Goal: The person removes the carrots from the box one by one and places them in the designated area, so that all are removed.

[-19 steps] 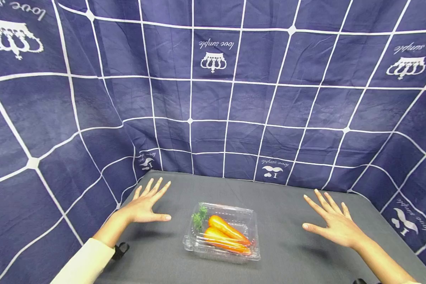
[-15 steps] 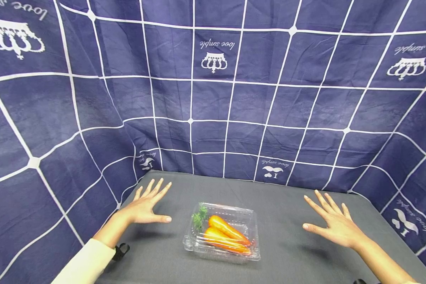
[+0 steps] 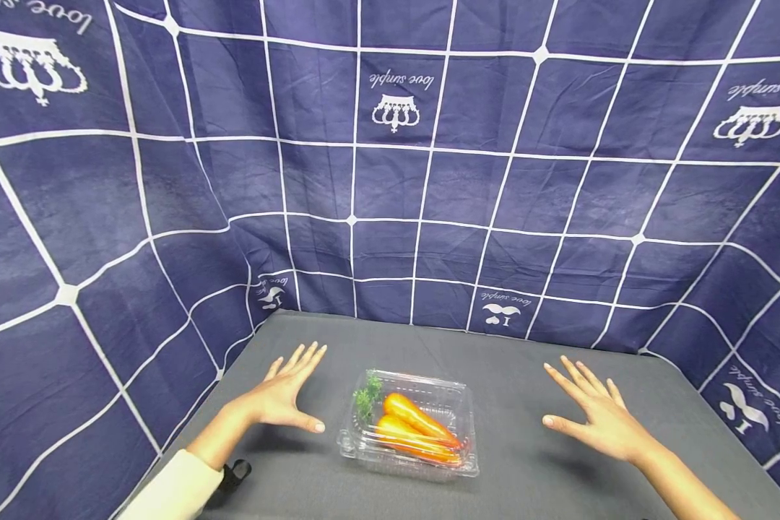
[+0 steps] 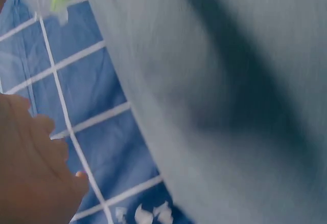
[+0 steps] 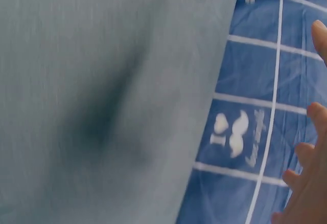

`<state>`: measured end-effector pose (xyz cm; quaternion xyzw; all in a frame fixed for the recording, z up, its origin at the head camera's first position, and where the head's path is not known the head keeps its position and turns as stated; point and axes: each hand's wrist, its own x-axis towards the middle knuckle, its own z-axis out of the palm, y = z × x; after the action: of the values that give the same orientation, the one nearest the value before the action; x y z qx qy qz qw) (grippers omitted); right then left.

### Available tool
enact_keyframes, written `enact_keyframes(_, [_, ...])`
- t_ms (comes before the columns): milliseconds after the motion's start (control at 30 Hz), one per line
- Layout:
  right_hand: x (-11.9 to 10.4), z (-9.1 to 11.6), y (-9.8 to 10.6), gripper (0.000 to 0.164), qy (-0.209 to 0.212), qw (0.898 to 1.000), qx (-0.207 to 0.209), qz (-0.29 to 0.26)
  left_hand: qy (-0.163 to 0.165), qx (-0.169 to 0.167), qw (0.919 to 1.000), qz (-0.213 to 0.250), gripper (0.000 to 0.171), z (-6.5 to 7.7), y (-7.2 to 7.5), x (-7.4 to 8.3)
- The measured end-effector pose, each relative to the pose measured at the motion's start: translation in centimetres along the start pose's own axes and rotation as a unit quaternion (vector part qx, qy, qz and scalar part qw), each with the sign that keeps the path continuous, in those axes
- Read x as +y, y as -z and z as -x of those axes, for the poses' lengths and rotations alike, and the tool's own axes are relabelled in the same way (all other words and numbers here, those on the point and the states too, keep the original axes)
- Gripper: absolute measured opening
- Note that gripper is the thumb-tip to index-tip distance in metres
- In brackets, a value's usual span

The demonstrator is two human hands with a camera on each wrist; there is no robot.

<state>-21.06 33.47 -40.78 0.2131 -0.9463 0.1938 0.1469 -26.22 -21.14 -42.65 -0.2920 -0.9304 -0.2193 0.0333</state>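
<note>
A clear plastic clamshell box (image 3: 429,469) stands on the grey table between my hands, its lid apparently down. Inside lie two orange carrots (image 3: 416,422), with green leafy tops (image 3: 366,397) at the box's left end. To the left of the box hovers my left hand (image 3: 282,397), fingers spread and straight, touching nothing. My right hand (image 3: 601,419) is held over the table on the other side, also spread and apart from the box. In the left wrist view, part of the left hand (image 4: 36,168) shows at the edge; the right wrist view catches several right fingertips.
The grey table (image 3: 507,404) runs back to a hanging blue cloth (image 3: 390,188) with white grid lines, which also closes off both sides. A black strap (image 3: 234,473) hangs near the left cuff.
Both hands have moved inward, closer to the box, and slightly lower in view. The box and carrots have stayed in place; the head view has shifted a little.
</note>
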Motion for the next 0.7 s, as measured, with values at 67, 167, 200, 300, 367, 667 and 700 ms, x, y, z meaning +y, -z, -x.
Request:
enact_keyframes(67, [-0.8, 0.0, -1.2, 0.074, 0.03, 0.999, 0.021, -0.036, -0.01, -0.021, 0.9989, 0.042, 0.131, 0.0, -1.3, 0.6])
enact_keyframes(167, [-2.5, 0.2, -3.3, 0.067, 0.084, 0.992, 0.042, -0.085, -0.015, -0.063, 0.9931, 0.098, 0.134, -0.2, -3.2, 1.4])
enact_keyframes(200, [-3.1, 0.3, -4.0, 0.066, 0.1, 0.989, 0.044, -0.101, -0.015, -0.076, 0.9906, 0.113, 0.135, -0.3, -3.8, 1.6])
enact_keyframes(300, [-4.8, 0.7, -5.8, 0.065, 0.139, 0.979, 0.046, -0.142, -0.008, -0.108, 0.983, 0.148, 0.135, -0.9, -5.2, 2.1])
enact_keyframes(367, [-5.7, 0.7, -6.8, 0.065, 0.159, 0.972, 0.048, -0.166, -0.003, -0.119, 0.979, 0.165, 0.134, -1.4, -5.8, 2.2])
enact_keyframes(667, [-7.0, 0.9, -9.5, 0.066, 0.157, 0.96, 0.067, -0.221, -0.033, -0.119, 0.962, 0.244, 0.138, -3.2, -7.8, 2.4])
enact_keyframes(700, [-7.0, 0.9, -9.7, 0.065, 0.158, 0.959, 0.069, -0.226, -0.038, -0.117, 0.9596, 0.253, 0.139, -3.2, -7.9, 2.5])
